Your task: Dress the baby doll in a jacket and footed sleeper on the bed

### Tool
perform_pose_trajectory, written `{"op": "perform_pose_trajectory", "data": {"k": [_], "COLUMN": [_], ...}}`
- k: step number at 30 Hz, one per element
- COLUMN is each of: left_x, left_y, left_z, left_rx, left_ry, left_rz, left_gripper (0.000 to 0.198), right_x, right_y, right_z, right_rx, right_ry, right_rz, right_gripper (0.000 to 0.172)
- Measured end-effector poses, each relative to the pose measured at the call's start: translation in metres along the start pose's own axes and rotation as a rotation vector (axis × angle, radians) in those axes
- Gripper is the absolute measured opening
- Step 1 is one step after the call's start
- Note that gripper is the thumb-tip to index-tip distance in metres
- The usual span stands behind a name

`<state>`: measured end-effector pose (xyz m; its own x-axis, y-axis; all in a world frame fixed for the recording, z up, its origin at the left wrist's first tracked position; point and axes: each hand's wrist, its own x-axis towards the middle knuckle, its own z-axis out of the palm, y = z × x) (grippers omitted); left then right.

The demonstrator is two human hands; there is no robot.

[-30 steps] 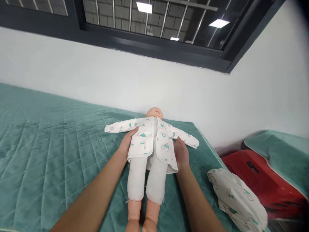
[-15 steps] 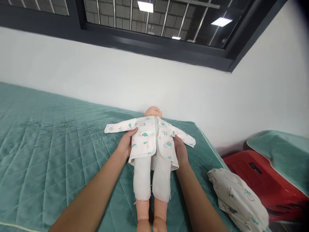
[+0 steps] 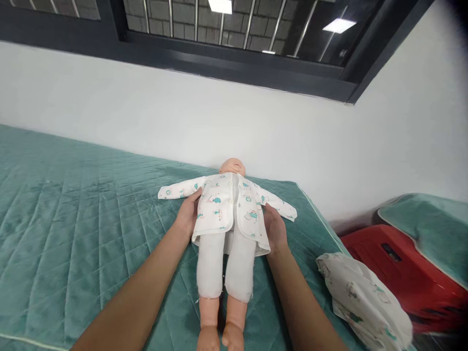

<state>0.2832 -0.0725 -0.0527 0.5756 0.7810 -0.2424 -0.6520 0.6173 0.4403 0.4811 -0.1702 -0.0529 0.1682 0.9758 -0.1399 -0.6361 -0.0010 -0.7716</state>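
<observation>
A baby doll lies on its back on a teal quilted mattress, head toward the wall. It wears a white printed jacket, sleeves spread out to both sides, and has a white cloth body with bare plastic feet. My left hand grips the doll's torso on its left flank, thumb on the jacket front. My right hand holds the opposite flank, fingers tucked under the jacket hem. Both hands are closed round the doll's body.
A folded piece of the same printed white cloth lies at the mattress's right corner. Beyond it sits a red plastic item with a teal cover above. A white wall and dark window frame stand behind.
The doll has shifted slightly between my hands, sliding a little left and toward me. Both hands stay on its flanks.
</observation>
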Motion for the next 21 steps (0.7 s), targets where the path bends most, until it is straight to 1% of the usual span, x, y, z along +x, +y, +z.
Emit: {"op": "perform_pose_trajectory", "data": {"k": [1, 3, 5, 7, 9, 11, 13, 15, 17, 21], "left_x": [0.002, 0.007, 0.012, 0.015, 0.017, 0.016, 0.015, 0.014, 0.014, 0.017], "left_y": [0.002, 0.009, 0.018, 0.026, 0.033, 0.038, 0.041, 0.043, 0.045, 0.048], "left_z": [-0.002, -0.008, -0.015, -0.022, -0.029, -0.033, -0.035, -0.037, -0.038, -0.04], "left_rx": [-0.016, -0.061, -0.117, -0.159, -0.18, -0.187, -0.179, -0.157, -0.145, -0.16], "left_ry": [0.011, 0.074, 0.151, 0.19, 0.222, 0.279, 0.342, 0.388, 0.41, 0.463], "left_rz": [0.037, 0.14, 0.244, 0.317, 0.387, 0.468, 0.539, 0.579, 0.604, 0.663], "left_gripper": [0.037, 0.036, 0.034, 0.035, 0.035, 0.033, 0.031, 0.031, 0.03, 0.02], "right_x": [0.0, 0.002, 0.005, 0.007, 0.007, 0.006, 0.003, 0.001, 0.0, -0.002], "right_y": [-0.001, -0.002, -0.004, -0.008, -0.012, -0.017, -0.022, -0.027, -0.032, -0.04], "right_z": [-0.001, -0.006, -0.013, -0.02, -0.027, -0.034, -0.039, -0.044, -0.048, -0.054], "right_rx": [0.037, 0.107, 0.168, 0.225, 0.268, 0.284, 0.28, 0.276, 0.273, 0.26], "right_ry": [0.007, 0.043, 0.105, 0.167, 0.206, 0.231, 0.283, 0.355, 0.417, 0.494], "right_rz": [-0.012, -0.066, -0.156, -0.245, -0.302, -0.327, -0.355, -0.383, -0.402, -0.447], "right_gripper": [0.035, 0.026, 0.017, 0.013, 0.013, 0.016, 0.02, 0.023, 0.026, 0.03]}}
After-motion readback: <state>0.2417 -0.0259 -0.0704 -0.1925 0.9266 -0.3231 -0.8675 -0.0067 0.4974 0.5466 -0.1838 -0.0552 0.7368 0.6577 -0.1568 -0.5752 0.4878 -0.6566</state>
